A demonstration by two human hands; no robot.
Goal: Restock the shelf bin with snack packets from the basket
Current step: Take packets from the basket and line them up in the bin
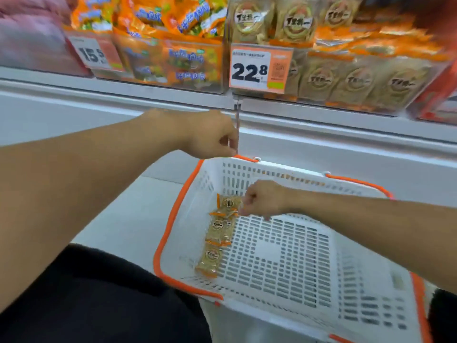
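Item, white basket [291, 256] with orange rim and handles, near and right of centre, held low before the shelf; within it, along its left wall, we count what look like three snack packets [217, 231] in a loose line, the rest of its slotted floor bare; item, our right hand [264, 200], reaching into the basket, fingers curled and pinching the farthest packet [231, 203] at its right edge, not yet lifted; item, our left hand [212, 134], raised above the basket's far left corner, fingers curled loosely; whether it holds anything we cannot tell, the frame being blurred there; item, shelf bin [346, 80], far and right, behind the price tag marked 22.8 [259, 68], already well stocked with matching tan packets; to its left, a bin of orange bags [170, 60]; step in hand, we judge, the pick from the basket; the next move calls for raising the pinched packet clear of the rim and carrying it far and right, over the bin's front wall.
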